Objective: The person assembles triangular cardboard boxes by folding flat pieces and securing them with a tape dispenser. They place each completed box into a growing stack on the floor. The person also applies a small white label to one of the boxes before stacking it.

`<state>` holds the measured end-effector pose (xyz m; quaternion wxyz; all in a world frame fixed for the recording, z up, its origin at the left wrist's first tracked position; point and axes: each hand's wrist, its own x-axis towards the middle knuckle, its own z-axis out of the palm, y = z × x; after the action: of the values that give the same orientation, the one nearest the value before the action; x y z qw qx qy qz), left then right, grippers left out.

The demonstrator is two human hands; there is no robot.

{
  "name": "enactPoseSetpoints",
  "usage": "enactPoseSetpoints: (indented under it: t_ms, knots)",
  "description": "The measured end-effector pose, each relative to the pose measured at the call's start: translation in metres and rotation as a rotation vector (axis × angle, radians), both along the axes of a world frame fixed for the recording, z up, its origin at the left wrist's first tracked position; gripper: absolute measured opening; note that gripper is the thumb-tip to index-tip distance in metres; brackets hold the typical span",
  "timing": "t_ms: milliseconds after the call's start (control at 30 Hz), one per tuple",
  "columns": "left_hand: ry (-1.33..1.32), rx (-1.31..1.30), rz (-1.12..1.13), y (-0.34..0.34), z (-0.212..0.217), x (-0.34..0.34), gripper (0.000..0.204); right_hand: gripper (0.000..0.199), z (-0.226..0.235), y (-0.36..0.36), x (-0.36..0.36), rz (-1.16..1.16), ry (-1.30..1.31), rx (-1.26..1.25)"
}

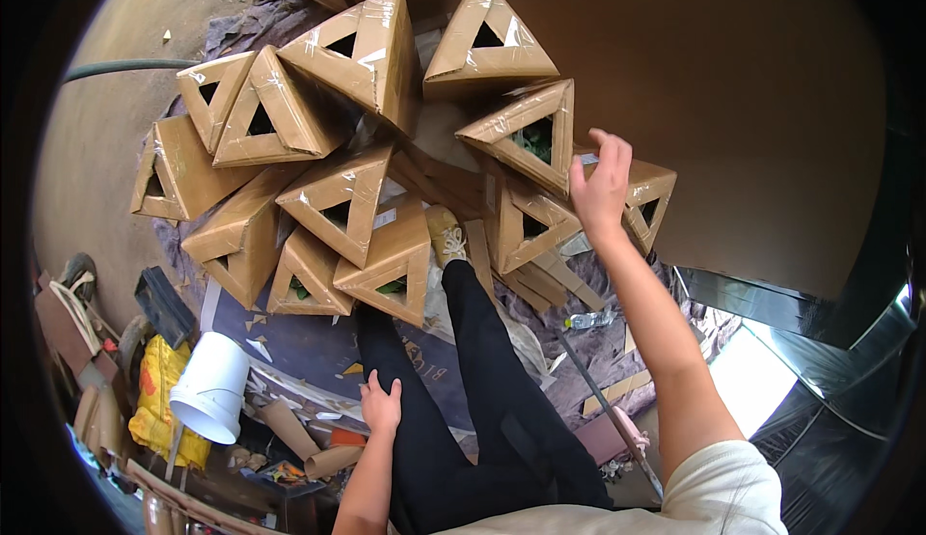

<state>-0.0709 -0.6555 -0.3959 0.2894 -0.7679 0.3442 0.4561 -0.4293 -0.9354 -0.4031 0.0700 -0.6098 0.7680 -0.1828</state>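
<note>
Tall triangular cardboard boxes stand all around my legs, each with a triangular opening in its top. My right hand [601,184] reaches out to the right, fingers apart and slightly bent, at the edge of one such box [514,128] with green leaves inside. Whether the fingertips touch it I cannot tell. Just below and beside that hand are a second box [529,225] and a third box [654,188], partly hidden by it. My left hand [381,404] is by my left thigh, fingers spread, holding nothing. Leaves also show in the box [386,279] by my foot.
A white bucket [209,387] and a yellow sack [157,390] are at lower left, among cardboard scraps. A thin pole [608,410] and a clear plastic bottle [589,320] lie at right. A large brown panel [743,120] fills the upper right. Dark cloth covers the ground.
</note>
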Motion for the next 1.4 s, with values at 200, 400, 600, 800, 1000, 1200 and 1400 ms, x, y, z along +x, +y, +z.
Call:
enactPoseSetpoints:
  t_ms: [200, 400, 600, 800, 1000, 1200, 1400]
  knots:
    - [0.023, -0.052, 0.004, -0.001, -0.003, 0.01, 0.058, 0.036, -0.078, 0.108, 0.055, -0.306, 0.018, 0.852]
    - [0.021, -0.083, 0.034, 0.011, -0.001, 0.018, 0.058, 0.042, -0.085, 0.095, 0.079, -0.441, -0.069, 0.781]
    - [0.029, -0.094, 0.062, 0.016, -0.002, 0.024, 0.058, 0.042, -0.054, 0.084, 0.094, -0.437, -0.296, 0.758]
    - [0.044, -0.094, 0.068, 0.011, 0.003, 0.024, 0.057, 0.044, -0.085, 0.033, 0.155, -0.472, -0.139, 0.463]
    - [0.042, -0.075, 0.05, 0.015, 0.001, 0.016, 0.057, 0.042, -0.087, 0.038, 0.141, -0.312, -0.356, 0.176]
    - [0.021, -0.027, 0.002, 0.022, 0.002, 0.01, 0.057, 0.042, -0.044, 0.114, -0.007, -0.549, -0.043, 0.145]
    - [0.047, 0.019, -0.019, 0.017, 0.001, 0.0, 0.061, 0.045, -0.031, 0.125, -0.106, -0.467, 0.197, 0.359]
